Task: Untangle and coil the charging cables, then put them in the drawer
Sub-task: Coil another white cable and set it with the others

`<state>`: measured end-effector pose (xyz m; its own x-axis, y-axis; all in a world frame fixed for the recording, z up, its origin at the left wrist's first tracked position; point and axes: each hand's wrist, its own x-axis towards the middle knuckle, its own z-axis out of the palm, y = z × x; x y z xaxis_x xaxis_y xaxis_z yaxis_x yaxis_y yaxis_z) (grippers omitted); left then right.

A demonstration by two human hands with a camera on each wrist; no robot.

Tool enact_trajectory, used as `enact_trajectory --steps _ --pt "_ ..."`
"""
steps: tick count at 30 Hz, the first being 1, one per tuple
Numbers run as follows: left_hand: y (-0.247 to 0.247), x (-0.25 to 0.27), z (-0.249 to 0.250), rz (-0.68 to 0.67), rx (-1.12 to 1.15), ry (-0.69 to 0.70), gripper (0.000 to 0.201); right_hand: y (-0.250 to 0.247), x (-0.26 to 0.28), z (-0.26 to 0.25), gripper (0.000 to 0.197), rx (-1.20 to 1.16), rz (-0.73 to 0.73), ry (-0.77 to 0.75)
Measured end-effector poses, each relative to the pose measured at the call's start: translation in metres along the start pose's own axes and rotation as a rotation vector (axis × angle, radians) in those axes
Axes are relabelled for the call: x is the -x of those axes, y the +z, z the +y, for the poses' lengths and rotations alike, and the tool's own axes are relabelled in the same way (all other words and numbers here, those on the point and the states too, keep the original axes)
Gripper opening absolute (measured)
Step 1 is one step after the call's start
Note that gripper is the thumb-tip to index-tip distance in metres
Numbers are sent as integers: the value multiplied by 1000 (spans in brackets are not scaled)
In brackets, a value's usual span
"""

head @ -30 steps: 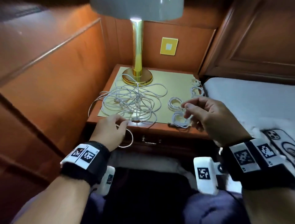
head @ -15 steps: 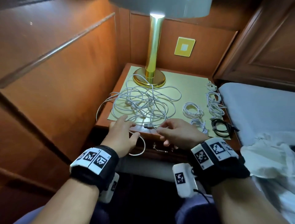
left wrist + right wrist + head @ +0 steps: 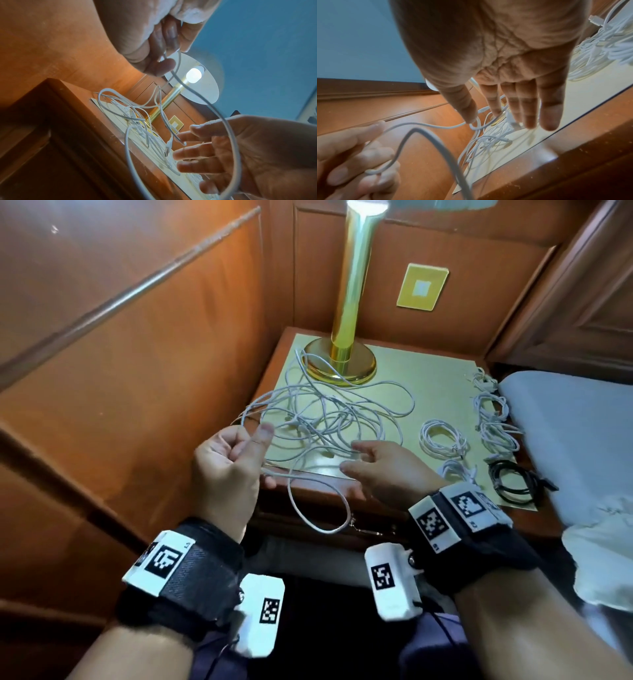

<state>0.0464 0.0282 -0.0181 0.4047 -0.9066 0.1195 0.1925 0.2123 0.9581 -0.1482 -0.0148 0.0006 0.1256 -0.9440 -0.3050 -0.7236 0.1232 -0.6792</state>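
Left hand (image 3: 227, 465) grips one white cable (image 3: 318, 508), a loop of it dangling over the tabletop (image 3: 445, 371) edge. Right hand (image 3: 380, 470), fingers spread and holding nothing, reaches into the tangle (image 3: 325, 419) by the lamp (image 3: 346, 347). Off to the right, white coils (image 3: 442, 436) and a black coil (image 3: 517, 481) look finished. The big knot remains, and the drawer (image 3: 359, 525) looks shut, so I'd call it partway.
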Motion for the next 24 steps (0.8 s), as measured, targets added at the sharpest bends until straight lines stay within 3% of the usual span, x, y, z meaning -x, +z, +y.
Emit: enact_trajectory --steps 6,15,18,21,24 --pt "-7 14 4 1 -34 -35 59 10 13 -4 65 5 -21 14" --pt "-10 8 -11 -113 -426 -194 27 -4 12 1 9 -431 511 -166" --pt "-10 8 -16 -211 -513 -195 15 -9 10 5 10 -476 629 -237" --pt "-11 9 -17 -265 -616 -129 16 -12 8 6 15 -579 731 -276" --pt "-12 9 -16 -282 -654 -110 15 -16 10 5 26 -717 706 -280"
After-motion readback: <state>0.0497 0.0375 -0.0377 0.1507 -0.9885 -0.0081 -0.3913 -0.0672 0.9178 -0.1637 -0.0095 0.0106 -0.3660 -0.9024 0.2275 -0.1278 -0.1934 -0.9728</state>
